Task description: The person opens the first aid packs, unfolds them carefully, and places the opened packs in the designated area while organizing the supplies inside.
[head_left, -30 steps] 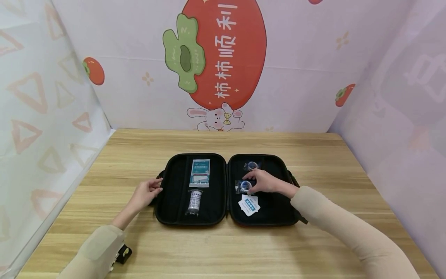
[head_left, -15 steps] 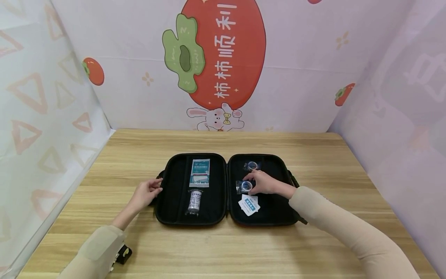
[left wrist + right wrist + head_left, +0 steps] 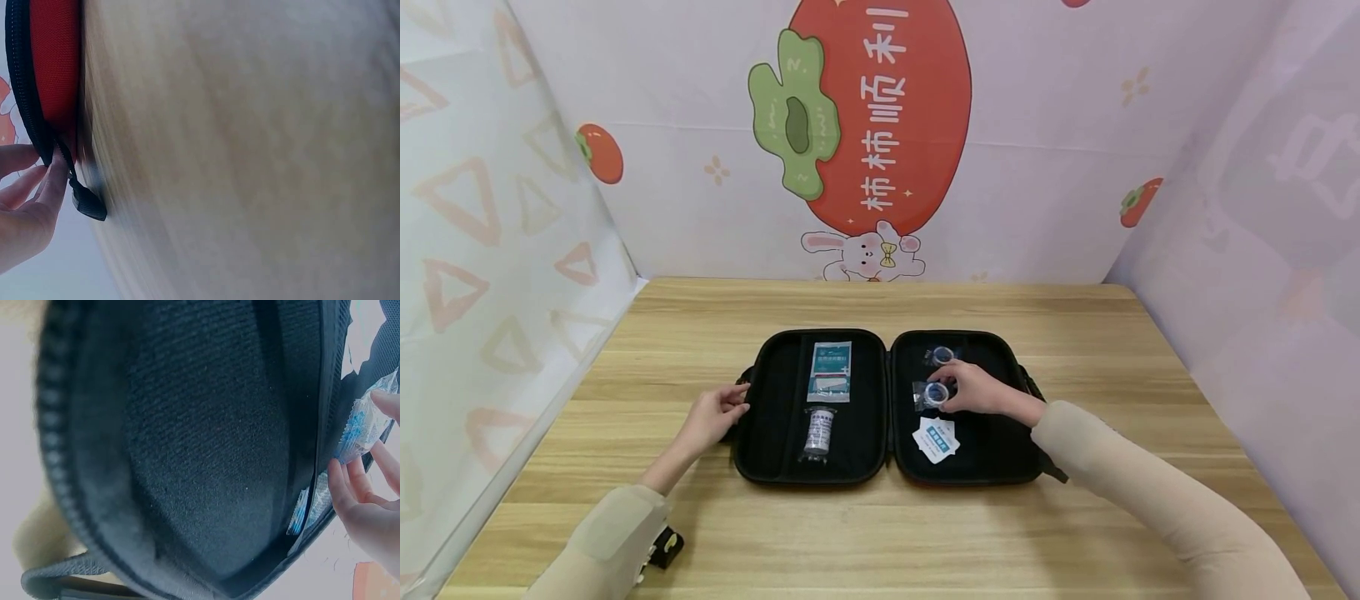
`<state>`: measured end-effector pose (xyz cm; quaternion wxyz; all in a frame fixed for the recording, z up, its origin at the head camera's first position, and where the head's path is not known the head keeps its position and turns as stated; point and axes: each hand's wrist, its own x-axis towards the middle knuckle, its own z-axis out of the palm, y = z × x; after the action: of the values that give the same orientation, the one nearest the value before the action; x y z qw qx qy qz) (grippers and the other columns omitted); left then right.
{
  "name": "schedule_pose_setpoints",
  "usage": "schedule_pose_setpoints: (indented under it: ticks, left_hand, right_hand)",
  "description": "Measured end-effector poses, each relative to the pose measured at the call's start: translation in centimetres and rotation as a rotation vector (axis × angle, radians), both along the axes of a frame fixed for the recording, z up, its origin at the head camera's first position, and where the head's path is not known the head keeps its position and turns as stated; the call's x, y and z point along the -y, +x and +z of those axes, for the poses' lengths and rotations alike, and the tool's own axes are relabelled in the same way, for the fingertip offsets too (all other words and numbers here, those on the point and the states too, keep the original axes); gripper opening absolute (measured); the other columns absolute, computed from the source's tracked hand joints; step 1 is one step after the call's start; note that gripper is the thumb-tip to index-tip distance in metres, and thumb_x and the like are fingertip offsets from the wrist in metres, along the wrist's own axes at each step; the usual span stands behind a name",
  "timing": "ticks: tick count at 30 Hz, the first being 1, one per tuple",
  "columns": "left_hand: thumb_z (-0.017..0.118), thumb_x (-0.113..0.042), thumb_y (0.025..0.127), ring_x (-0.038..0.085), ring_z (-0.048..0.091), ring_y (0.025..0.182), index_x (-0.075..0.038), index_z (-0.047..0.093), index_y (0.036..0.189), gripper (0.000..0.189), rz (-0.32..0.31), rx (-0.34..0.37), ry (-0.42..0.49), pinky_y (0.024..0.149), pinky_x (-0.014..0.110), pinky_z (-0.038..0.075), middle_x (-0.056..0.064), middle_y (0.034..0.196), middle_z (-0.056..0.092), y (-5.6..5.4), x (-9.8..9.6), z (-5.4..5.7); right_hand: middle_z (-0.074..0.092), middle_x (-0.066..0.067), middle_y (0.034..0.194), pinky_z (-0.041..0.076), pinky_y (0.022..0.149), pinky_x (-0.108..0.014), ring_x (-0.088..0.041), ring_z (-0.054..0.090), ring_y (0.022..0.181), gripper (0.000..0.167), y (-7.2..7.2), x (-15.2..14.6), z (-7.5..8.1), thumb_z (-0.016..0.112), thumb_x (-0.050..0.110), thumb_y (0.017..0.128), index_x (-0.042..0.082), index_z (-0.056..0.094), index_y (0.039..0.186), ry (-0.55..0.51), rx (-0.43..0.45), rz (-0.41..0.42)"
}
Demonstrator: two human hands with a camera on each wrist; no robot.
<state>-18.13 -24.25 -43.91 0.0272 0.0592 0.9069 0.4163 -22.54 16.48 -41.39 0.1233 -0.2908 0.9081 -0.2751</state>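
Left grip on red case

The desk has a light wood-grain top, its streaks running from side to side and its far corners rounded. On it, near the middle, lies the case, opened flat, its two black-lined halves side by side.

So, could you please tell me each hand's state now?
Left hand: holding the edge of the open case.
Right hand: holding the nearer wrapped ring-shaped roll.
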Motion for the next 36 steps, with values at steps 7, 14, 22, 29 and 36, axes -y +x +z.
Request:
schedule_pose_setpoints:
  ticks: [7, 14, 22, 29, 36]
  left_hand:
    - [0.053, 0.004, 0.084, 0.017, 0.056, 0.066, 0.014, 0.048, 0.118, 0.036, -0.007, 0.009, 0.002, 0.052, 0.022, 0.044, 0.021, 0.089, 0.060, 0.0, 0.0, 0.1]
    - [0.053, 0.005, 0.084, 0.019, 0.057, 0.067, 0.014, 0.047, 0.118, 0.036, -0.008, 0.008, -0.003, 0.052, 0.022, 0.045, 0.021, 0.090, 0.059, 0.0, 0.0, 0.2]
    - [0.053, 0.005, 0.083, 0.018, 0.057, 0.067, 0.014, 0.048, 0.117, 0.035, -0.008, 0.003, 0.001, 0.052, 0.022, 0.045, 0.021, 0.089, 0.060, 0.1, 0.0, 0.1]
    - [0.054, 0.005, 0.084, 0.019, 0.057, 0.067, 0.014, 0.048, 0.117, 0.035, -0.001, 0.002, 0.005, 0.052, 0.021, 0.045, 0.022, 0.089, 0.060, 0.0, -0.1, 0.2]
    - [0.054, 0.005, 0.083, 0.017, 0.056, 0.066, 0.014, 0.049, 0.117, 0.035, 0.001, -0.003, 0.001, 0.052, 0.021, 0.044, 0.021, 0.088, 0.060, 0.0, 0.0, 0.1]
  right_hand:
    - [0.053, -0.010, 0.095, 0.047, 0.073, -0.031, -0.020, 0.053, 0.086, 0.037, 0.2, -0.6, 0.4, 0.070, 0.008, 0.070, -0.002, 0.061, 0.105, -0.008, -0.020, -0.019]
    - [0.052, -0.011, 0.095, 0.047, 0.075, -0.034, -0.021, 0.052, 0.086, 0.038, 0.4, -1.4, 0.8, 0.070, 0.007, 0.070, -0.002, 0.061, 0.106, -0.012, -0.001, -0.050]
    - [0.053, -0.012, 0.095, 0.044, 0.068, -0.030, -0.019, 0.050, 0.080, 0.039, 0.4, -2.8, 1.5, 0.069, 0.007, 0.069, -0.001, 0.061, 0.106, 0.002, -0.040, -0.080]
    - [0.052, -0.013, 0.091, 0.040, 0.063, -0.027, -0.021, 0.046, 0.077, 0.038, 0.3, -4.4, 1.8, 0.068, 0.002, 0.066, -0.004, 0.061, 0.103, -0.029, -0.079, -0.092]
    - [0.052, -0.020, 0.094, 0.040, 0.059, -0.027, -0.022, 0.047, 0.073, 0.040, 0.1, -6.3, 2.1, 0.067, 0.001, 0.067, -0.007, 0.059, 0.105, -0.006, -0.074, -0.115]
